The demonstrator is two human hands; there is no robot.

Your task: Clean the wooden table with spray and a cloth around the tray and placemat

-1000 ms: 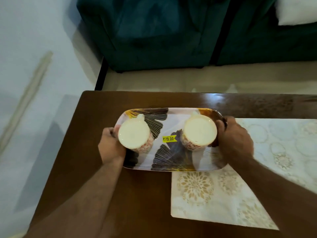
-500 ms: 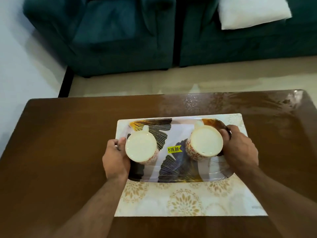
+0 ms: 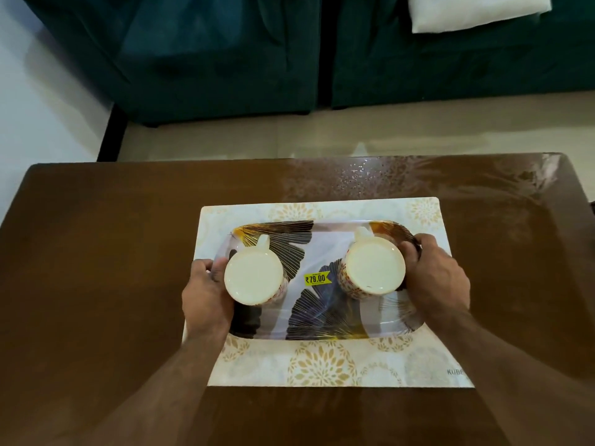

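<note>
Moved: since a second ago the tray [image 3: 322, 320] has travelled from the bare wood onto the placemat [image 3: 322, 368], carried with both cups aboard; it now sits squarely within the mat's borders.
Left hand [image 3: 206, 294]: curled round the tray's short edge at 9 o'clock, thumb up by the near cup.
Right hand [image 3: 434, 278]: gripping the opposite short edge at 3 o'clock, fingers wrapped over the rim.
Left cup [image 3: 252, 275]: upside down on the tray, handle towards 12 o'clock, touching the left hand.
Right cup [image 3: 375, 268]: also inverted, just beside the right hand.
Price sticker [image 3: 317, 279]: yellow, on the tray between the cups.
Desk [image 3: 96, 268]: dark brown wood; a wet-looking streaked sheen with droplets runs from 12 to 2 o'clock beyond the mat.
Sofa [image 3: 225, 49]: teal, across the floor at 12 o'clock, a white cushion [image 3: 476, 8] on it.
Meaning: tray and mat look restored to the middle, so wiping seems largely done; no spray or cloth is in view. Whether the tray is fully set down I cannot tell.
</note>
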